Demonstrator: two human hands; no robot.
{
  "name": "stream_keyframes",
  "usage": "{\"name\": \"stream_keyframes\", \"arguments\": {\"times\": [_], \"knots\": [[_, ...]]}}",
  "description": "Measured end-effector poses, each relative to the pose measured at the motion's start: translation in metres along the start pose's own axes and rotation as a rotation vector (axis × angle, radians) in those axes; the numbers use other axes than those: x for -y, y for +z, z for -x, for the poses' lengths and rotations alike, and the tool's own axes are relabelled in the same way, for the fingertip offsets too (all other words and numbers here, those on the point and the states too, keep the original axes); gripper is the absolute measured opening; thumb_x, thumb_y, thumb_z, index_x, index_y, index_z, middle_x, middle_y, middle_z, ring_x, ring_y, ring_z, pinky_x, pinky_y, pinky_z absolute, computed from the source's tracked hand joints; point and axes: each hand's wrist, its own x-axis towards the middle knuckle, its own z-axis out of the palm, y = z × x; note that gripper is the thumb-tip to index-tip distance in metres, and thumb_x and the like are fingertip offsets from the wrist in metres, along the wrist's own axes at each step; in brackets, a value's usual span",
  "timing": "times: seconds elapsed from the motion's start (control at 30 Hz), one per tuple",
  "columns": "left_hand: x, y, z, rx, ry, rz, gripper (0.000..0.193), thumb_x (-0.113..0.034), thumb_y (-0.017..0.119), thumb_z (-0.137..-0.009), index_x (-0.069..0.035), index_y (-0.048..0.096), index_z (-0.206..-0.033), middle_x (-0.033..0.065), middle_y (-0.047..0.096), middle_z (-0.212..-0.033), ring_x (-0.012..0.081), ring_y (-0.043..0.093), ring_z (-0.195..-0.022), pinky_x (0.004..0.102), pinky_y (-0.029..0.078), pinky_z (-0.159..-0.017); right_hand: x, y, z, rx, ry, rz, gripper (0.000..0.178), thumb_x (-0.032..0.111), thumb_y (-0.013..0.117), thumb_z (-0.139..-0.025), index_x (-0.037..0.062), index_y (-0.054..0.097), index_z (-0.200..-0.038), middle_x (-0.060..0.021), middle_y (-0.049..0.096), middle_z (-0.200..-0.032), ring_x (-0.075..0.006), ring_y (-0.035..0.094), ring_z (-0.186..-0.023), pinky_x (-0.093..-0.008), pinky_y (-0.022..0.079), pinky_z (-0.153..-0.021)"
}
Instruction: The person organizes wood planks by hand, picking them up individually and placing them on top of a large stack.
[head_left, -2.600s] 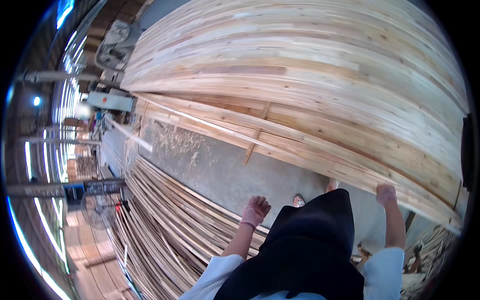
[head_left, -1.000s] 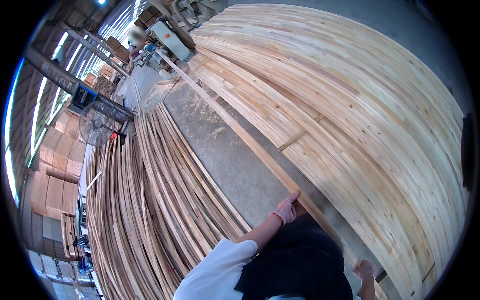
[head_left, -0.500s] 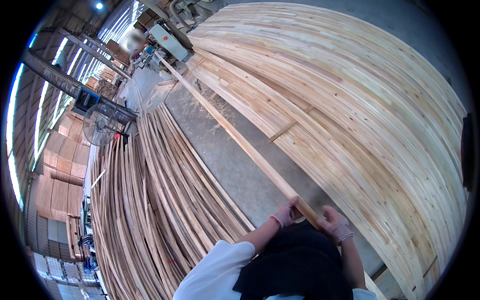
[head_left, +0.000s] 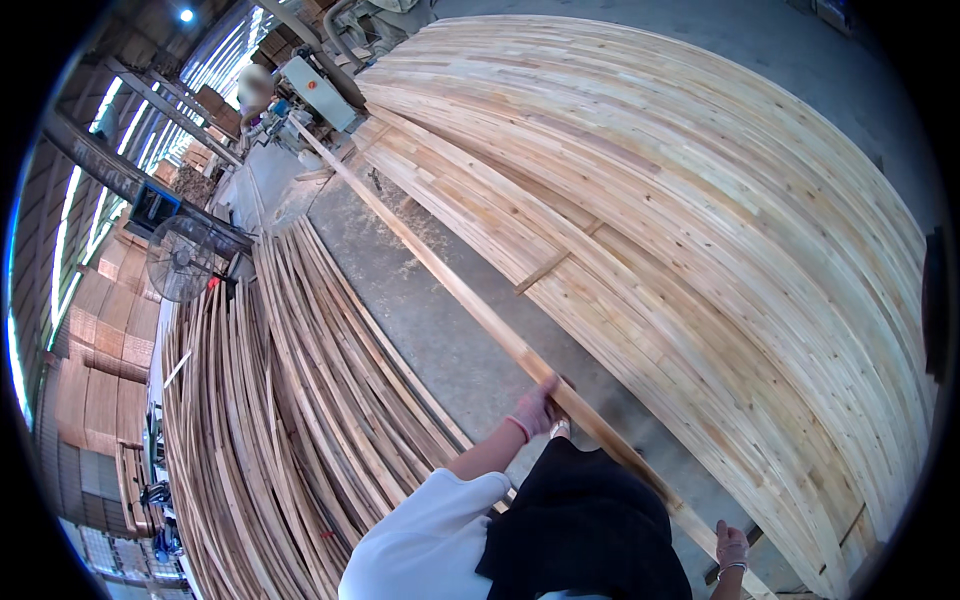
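Observation:
A long, narrow wooden strip (head_left: pixel 440 272) slants across the view, from a machine in the distance down past my right side. My left hand (head_left: pixel 537 408), in a pale pinkish work glove, is closed around the strip's left edge in front of my dark apron. Lower right, my gloved right hand (head_left: pixel 731 546) is curled at the strip's nearer, paler stretch, with the thumb pointing up. The strip's near end runs toward the lower edge of the picture, partly hidden by my body and hand.
Wide jointed-wood panels (head_left: pixel 700 240) lie to the right. Several loose strips (head_left: pixel 300 400) are heaped at left. Ahead are a grey control cabinet (head_left: pixel 318 92), a blurred person (head_left: pixel 256 92) and sawdust on the floor (head_left: pixel 350 235). A standing fan (head_left: pixel 182 260) and stacked wood (head_left: pixel 100 390) line the left.
My right hand has moved back and outward along the strip, toward the lower right. My left hand has shifted slightly left and up, and the whole view has turned a little.

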Motion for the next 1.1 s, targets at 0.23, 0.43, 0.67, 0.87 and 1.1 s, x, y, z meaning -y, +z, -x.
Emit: {"name": "stream_keyframes", "arguments": {"times": [0.23,0.43,0.67,0.87,1.1], "knots": [[0.067,-0.006,-0.01,0.142,-0.3,-0.309,0.042,-0.034,0.072,-0.079,-0.004,0.06,-0.106,0.0107,0.061,-0.105,0.0247,0.058,-0.101,0.0351,0.046,-0.095,0.001,0.009,-0.005,-0.122,-0.08,-0.012,0.053,0.052,0.048,-0.087,0.0029,0.068,-0.082,-0.0204,0.064,-0.08,-0.0384,0.061,-0.078,-0.0458,0.046,-0.073],[0.031,0.03,0.022,0.42,-0.296,-0.577,0.043,-0.042,0.068,-0.08,-0.012,0.063,-0.111,0.0052,0.065,-0.104,0.0188,0.06,-0.092,0.0296,0.044,-0.085,-0.091,-0.011,0.019,-0.237,0.089,0.138,0.049,0.047,0.046,-0.091,0.0013,0.063,-0.089,-0.0204,0.063,-0.081,-0.0382,0.06,-0.076,-0.0449,0.047,-0.067],[0.008,-0.003,0.004,0.428,-0.06,-1.357,0.053,-0.054,0.066,-0.076,-0.013,0.068,-0.109,0.0036,0.068,-0.098,0.0183,0.058,-0.097,0.0334,0.03,-0.098,-0.061,-0.033,0.033,-0.293,0.099,0.234,0.05,0.047,0.043,-0.093,0.0016,0.063,-0.094,-0.0193,0.064,-0.084,-0.0363,0.061,-0.076,-0.0444,0.048,-0.066],[-0.07,0.02,0.004,0.561,-0.127,-0.85,0.031,-0.025,0.071,-0.079,-0.006,0.068,-0.103,0.0053,0.068,-0.099,0.0155,0.062,-0.09,0.0312,0.048,-0.08,-0.037,-0.016,0.006,-0.481,0.113,0.025,0.054,0.047,0.044,-0.092,-0.0008,0.063,-0.077,-0.0237,0.061,-0.074,-0.0413,0.058,-0.073,-0.0486,0.043,-0.067],[-0.199,0.027,-0.025,0.28,0.16,-0.69,0.038,-0.021,0.069,-0.082,-0.002,0.058,-0.113,0.0074,0.064,-0.106,0.0187,0.063,-0.096,0.0318,0.051,-0.087,0.193,-0.056,0.014,-0.554,0.04,-0.113,0.054,0.047,0.041,-0.094,0.0025,0.065,-0.075,-0.0184,0.063,-0.069,-0.0362,0.06,-0.069,-0.0458,0.046,-0.069]]}}
